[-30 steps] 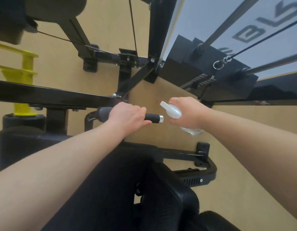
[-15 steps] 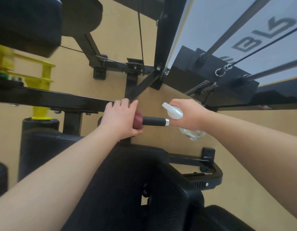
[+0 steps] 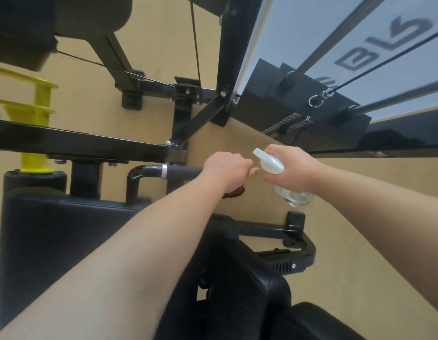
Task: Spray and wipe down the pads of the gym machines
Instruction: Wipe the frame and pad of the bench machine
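Left hand: closed round the free end of the grip, with the cloth bunched inside it.
Right hand: wrapped round the neck of the bottle, just right of the left hand. I cannot tell whether a finger is on the trigger.
Bottle: hangs below the right hand, and its white nozzle points at the left knuckles, nearly touching them.
Cloth: dark red, and only a fold shows under the left palm. The rest is hidden.
Grip: a grey sleeve runs left from the left hand to a metal ring, then joins a bent black tube.
Pads: one black pad lies below and left of the left forearm. A seat lies under both arms, nearer the body.
Step, as I judge it: the hand is wiping the grip, and neither pad is being touched.
Bottle handling: it is clear plastic and looks light. Taking it at the neck, as here, leaves the trigger within reach, though the body would be slick if wet.
Cloth handling: it is soft and limp, so it is best kept balled in the palm so that no tail drags.
Grip handling: it is fixed and probably gives a little. The cloth can go right round it and slide along.
Pad handling: the pads look smooth and firm and are likely slippery once sprayed. They want broad strokes with a flat hand.
Risk: with the nozzle this close, a spray would wet the left hand rather than the grip.
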A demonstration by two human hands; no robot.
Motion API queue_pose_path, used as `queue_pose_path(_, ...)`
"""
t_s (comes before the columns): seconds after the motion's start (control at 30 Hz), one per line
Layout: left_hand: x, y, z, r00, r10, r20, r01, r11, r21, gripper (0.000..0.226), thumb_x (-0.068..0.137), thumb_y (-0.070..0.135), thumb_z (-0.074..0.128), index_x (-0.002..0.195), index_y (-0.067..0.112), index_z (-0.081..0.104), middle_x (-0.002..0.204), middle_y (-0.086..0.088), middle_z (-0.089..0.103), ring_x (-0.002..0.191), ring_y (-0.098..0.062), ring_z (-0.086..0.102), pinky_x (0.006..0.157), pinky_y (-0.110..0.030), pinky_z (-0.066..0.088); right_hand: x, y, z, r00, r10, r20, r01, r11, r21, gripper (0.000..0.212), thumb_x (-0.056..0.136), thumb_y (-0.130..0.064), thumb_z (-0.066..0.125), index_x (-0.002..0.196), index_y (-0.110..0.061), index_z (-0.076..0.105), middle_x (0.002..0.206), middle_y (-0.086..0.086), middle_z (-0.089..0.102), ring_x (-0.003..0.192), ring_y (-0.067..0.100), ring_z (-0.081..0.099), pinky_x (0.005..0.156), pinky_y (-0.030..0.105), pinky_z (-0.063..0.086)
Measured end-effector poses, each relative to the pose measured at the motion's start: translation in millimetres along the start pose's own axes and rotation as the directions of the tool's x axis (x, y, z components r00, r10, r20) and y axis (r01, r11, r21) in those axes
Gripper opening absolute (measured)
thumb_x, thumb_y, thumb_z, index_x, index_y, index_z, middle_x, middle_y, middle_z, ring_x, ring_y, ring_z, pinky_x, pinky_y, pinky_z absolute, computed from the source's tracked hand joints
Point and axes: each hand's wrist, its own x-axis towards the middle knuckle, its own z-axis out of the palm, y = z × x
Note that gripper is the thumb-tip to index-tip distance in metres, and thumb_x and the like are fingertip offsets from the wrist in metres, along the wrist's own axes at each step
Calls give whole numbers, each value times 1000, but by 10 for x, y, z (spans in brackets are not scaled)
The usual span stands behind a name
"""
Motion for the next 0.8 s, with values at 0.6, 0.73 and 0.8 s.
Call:
queue_pose_path(0.6,-1718,331,-390,761,-492,423,-60,-703,-709,69,97,72,35,128,19,67,119,-15,73,113,-36,68,104,-58,49,-791,-1222,-482,965,-260,-17,250,944,-216,30,85,-29,73,111,-25,60,103,-2,63,97,26,59,81,36,46)
queue_pose_path(0.73,-2517,482,-481,729,-561,392,-106,-659,-745,70,99,72,28,121,22,71,116,-11,75,115,-34,68,107,-57,46,-1222,-1635,-232,933,-356,-53,337,915,-221,33,84,-30,74,113,-25,60,105,-2,64,97,25,60,81,35,48)
queue_pose_path(0.8,-2919,579,-454,707,-594,382,-136,-645,-752,62,100,67,33,117,24,73,116,-10,75,115,-33,68,107,-56,47,-1457,-1809,-46,917,-393,-64,371,902,-220,40,83,-31,76,120,-21,62,109,0,65,100,25,61,84,38,52)
